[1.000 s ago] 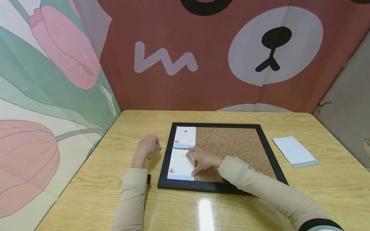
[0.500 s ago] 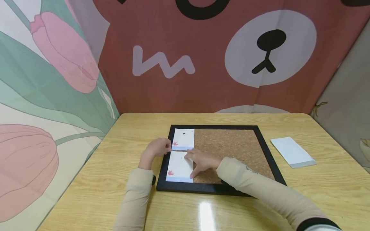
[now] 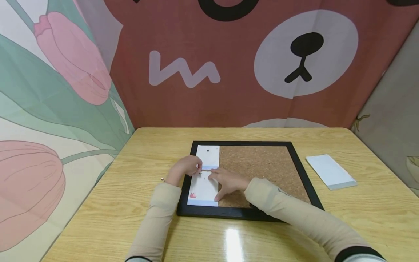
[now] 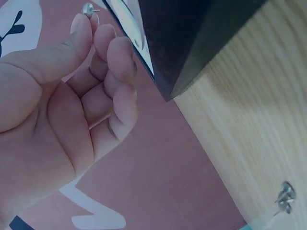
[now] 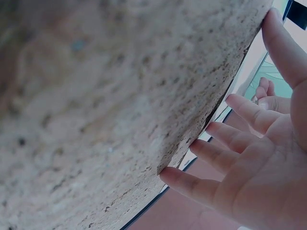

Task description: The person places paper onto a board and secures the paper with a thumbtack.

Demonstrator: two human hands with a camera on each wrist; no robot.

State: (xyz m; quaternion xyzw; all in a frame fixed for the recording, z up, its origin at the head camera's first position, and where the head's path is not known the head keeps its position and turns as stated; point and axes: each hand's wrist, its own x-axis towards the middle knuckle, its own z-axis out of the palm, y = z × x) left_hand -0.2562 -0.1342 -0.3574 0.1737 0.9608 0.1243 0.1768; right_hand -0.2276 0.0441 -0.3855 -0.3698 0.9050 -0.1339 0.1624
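Observation:
My left hand (image 3: pixel 186 166) pinches a silver thumbtack (image 4: pixel 88 9) between thumb and forefinger, its point sticking out, over the left side of a black-framed corkboard (image 3: pixel 262 171). Two white paper sheets lie along the board's left side. The upper sheet (image 3: pixel 212 156) has a silver tack (image 3: pixel 207 151) near its top. My right hand (image 3: pixel 229 181) has its fingers spread, fingertips on the lower sheet (image 3: pixel 204 191) near its top edge and thumb at its right edge. In the right wrist view the fingertips (image 5: pixel 172 175) rest along the board's surface.
A folded white paper (image 3: pixel 330 171) with a grey strip lies on the wooden table (image 3: pixel 262 240) right of the board. Loose silver tacks (image 4: pixel 286 195) lie on the table left of the board. A printed cloth (image 3: pixel 183 105) hangs behind the table.
My left hand has moved right from the bare table beside the board to above the lower sheet's top left, bringing the thumbtack there. The right hand has stayed in place.

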